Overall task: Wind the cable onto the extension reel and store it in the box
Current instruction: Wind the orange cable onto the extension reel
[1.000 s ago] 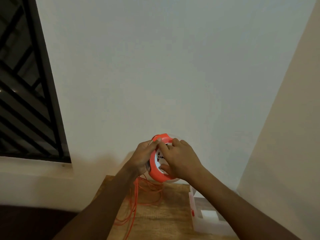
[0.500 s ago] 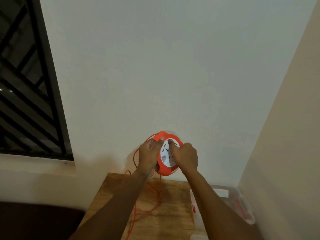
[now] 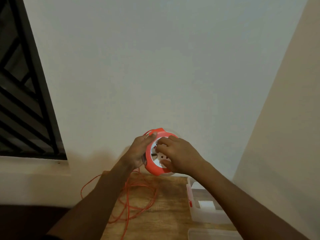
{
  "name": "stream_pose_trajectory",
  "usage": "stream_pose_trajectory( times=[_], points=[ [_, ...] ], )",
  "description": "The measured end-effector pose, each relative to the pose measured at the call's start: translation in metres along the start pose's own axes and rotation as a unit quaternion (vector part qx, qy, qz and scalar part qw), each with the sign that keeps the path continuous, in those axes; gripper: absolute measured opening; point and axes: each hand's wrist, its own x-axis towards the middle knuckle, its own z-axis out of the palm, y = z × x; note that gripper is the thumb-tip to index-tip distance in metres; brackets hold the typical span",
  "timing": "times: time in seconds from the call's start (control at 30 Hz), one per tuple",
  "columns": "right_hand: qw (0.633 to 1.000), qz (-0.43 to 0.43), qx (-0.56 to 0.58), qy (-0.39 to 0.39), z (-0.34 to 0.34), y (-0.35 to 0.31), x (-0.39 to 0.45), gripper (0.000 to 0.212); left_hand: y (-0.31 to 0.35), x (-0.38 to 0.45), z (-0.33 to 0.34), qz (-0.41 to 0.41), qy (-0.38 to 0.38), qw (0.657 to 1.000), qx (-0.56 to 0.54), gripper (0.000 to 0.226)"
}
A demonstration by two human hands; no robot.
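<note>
Orange reel (image 3: 155,168) is held above the bench (image 3: 170,201); we note the left hand (image 3: 139,151) gripping its rim. Right hand (image 3: 178,155) fingers (image 3: 161,149) curl onto its white face. Loose cable (image 3: 136,196) lies below.

A plain white wall (image 3: 155,66) meets a cream wall (image 3: 285,127), with a dark barred window (image 3: 22,101) beside a wooden table (image 3: 169,205).
</note>
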Motion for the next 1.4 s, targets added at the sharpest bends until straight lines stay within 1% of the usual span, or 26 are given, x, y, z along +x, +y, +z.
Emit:
stream_pose_trajectory(
  times=[0.07, 0.13, 0.2, 0.27, 0.33, 0.4, 0.47, 0.57, 0.7, 0.73, 0.8, 0.87, 0.9, 0.93, 0.97, 1.0, 1.07, 1.1, 1.13, 1.17, 1.23, 1.27, 1.3, 1.33, 1.37, 1.4],
  points=[
    [0.999, 0.022, -0.035, -0.008, 0.002, -0.004, 0.002, 0.052, -0.003, 0.000, 0.003, 0.009, -0.010, 1.000, 0.020, 0.047],
    [0.998, 0.048, -0.046, -0.016, 0.003, -0.007, 0.003, 0.057, -0.003, -0.002, 0.004, 0.010, -0.011, 1.000, 0.021, 0.057],
    [0.997, 0.045, -0.057, -0.034, 0.004, -0.008, 0.002, 0.058, -0.004, -0.001, 0.001, 0.001, -0.002, 1.000, 0.015, 0.065],
    [0.995, 0.030, -0.076, -0.060, 0.004, -0.007, 0.001, 0.065, -0.004, -0.001, -0.001, 0.000, 0.004, 1.000, 0.012, 0.060],
    [0.993, 0.015, -0.082, -0.079, 0.002, -0.004, -0.001, 0.072, -0.004, 0.000, -0.005, -0.004, 0.003, 1.000, 0.006, 0.049],
    [0.991, -0.017, -0.092, -0.091, -0.002, 0.000, -0.004, 0.076, -0.004, 0.001, -0.007, -0.009, 0.004, 1.000, -0.005, 0.042],
    [0.984, -0.048, -0.133, -0.106, -0.005, 0.004, -0.007, 0.078, -0.002, 0.001, -0.006, -0.012, 0.006, 1.000, -0.020, 0.040],
    [0.972, -0.051, -0.184, -0.136, -0.007, 0.005, -0.006, 0.082, 0.000, 0.002, -0.002, -0.011, 0.002, 1.000, -0.018, 0.036],
    [0.961, -0.060, -0.232, -0.135, -0.007, 0.009, -0.001, 0.086, 0.003, 0.003, 0.004, -0.002, -0.005, 1.000, -0.016, 0.035],
    [0.964, -0.044, -0.227, -0.133, -0.006, 0.010, 0.000, 0.088, 0.004, 0.004, 0.005, 0.002, -0.004, 1.000, -0.027, 0.032],
    [0.974, 0.032, -0.192, -0.113, -0.003, 0.011, -0.002, 0.087, 0.006, 0.004, 0.010, 0.012, 0.007, 0.999, -0.051, 0.029],
    [0.980, 0.151, -0.112, -0.060, -0.004, 0.008, 0.002, 0.073, 0.006, 0.007, 0.020, 0.029, 0.036, 0.996, -0.070, 0.036],
    [0.973, 0.224, -0.052, -0.030, -0.005, 0.006, 0.005, 0.068, 0.005, 0.008, 0.026, 0.039, 0.054, 0.995, -0.078, 0.037],
    [0.955, 0.295, 0.025, 0.002, -0.005, 0.004, 0.008, 0.064, 0.003, 0.010, 0.032, 0.049, 0.072, 0.993, -0.084, 0.038],
    [0.925, 0.359, 0.120, 0.030, -0.004, 0.003, 0.009, 0.060, 0.001, 0.011, 0.037, 0.056, 0.087, 0.991, -0.087, 0.038],
    [0.882, 0.412, 0.223, 0.048, -0.001, 0.003, 0.010, 0.056, -0.002, 0.012, 0.040, 0.061, 0.096, 0.990, -0.085, 0.037],
    [0.783, 0.469, 0.406, 0.053, 0.006, 0.000, 0.008, 0.055, -0.008, 0.013, 0.041, 0.064, 0.112, 0.989, -0.072, 0.036],
    [0.749, 0.479, 0.455, 0.049, 0.011, -0.002, 0.005, 0.057, -0.009, 0.014, 0.040, 0.061, 0.112, 0.990, -0.065, 0.037],
    [0.746, 0.478, 0.462, 0.037, 0.014, -0.004, 0.001, 0.059, -0.010, 0.016, 0.037, 0.049, 0.106, 0.991, -0.065, 0.037],
    [0.771, 0.468, 0.430, 0.032, 0.015, -0.004, -0.003, 0.059, -0.010, 0.018, 0.034, 0.035, 0.092, 0.993, -0.072, 0.038],
    [0.863, 0.417, 0.280, 0.051, 0.011, 0.002, -0.010, 0.048, -0.010, 0.020, 0.028, 0.012, 0.067, 0.994, -0.082, 0.041],
    [0.905, 0.371, 0.195, 0.071, 0.006, 0.006, -0.013, 0.041, -0.009, 0.020, 0.026, 0.007, 0.061, 0.995, -0.078, 0.042],
    [0.939, 0.307, 0.126, 0.090, 0.003, 0.009, -0.015, 0.038, -0.008, 0.021, 0.024, 0.006, 0.056, 0.996, -0.072, 0.042],
    [0.964, 0.233, 0.081, 0.097, 0.001, 0.013, -0.017, 0.039, -0.008, 0.021, 0.022, 0.008, 0.049, 0.997, -0.059, 0.043],
    [0.982, 0.163, 0.055, 0.081, 0.003, 0.016, -0.018, 0.044, -0.008, 0.021, 0.021, 0.010, 0.037, 0.998, -0.044, 0.047],
    [0.993, 0.103, 0.037, 0.045, 0.006, 0.018, -0.019, 0.050, -0.007, 0.020, 0.020, 0.012, 0.025, 0.999, -0.031, 0.052]
  ],
)
